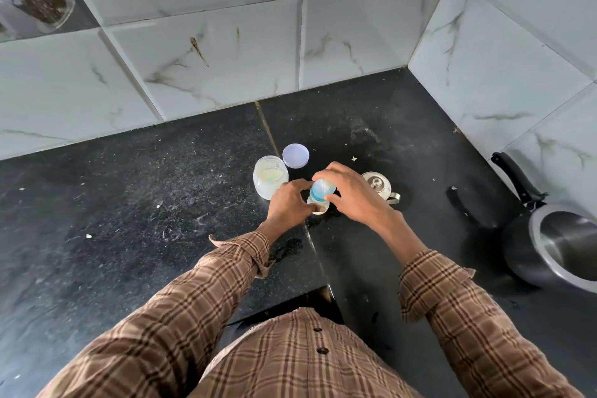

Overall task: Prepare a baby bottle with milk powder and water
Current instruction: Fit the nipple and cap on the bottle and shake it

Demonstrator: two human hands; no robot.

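Observation:
A small baby bottle [318, 207] stands upright on the black counter, with a blue ring and a clear cap [323, 190] on top. My left hand [290, 203] is wrapped around the bottle's lower body. My right hand [350, 192] grips the cap and blue ring from above and the right. An open clear jar of pale milk powder [270, 177] stands just left of my hands. Its lilac lid [295, 155] lies upside down behind it. A small steel kettle [378, 189] with a lid sits right of the bottle, partly hidden by my right hand.
A black-handled steel pan [559, 245] sits at the right edge of the counter [145, 203]. Marble-tiled walls [226, 52] close off the back and the right side. A glass jar [45, 0] with dark contents shows at the upper left. A wet patch lies near the counter's front edge.

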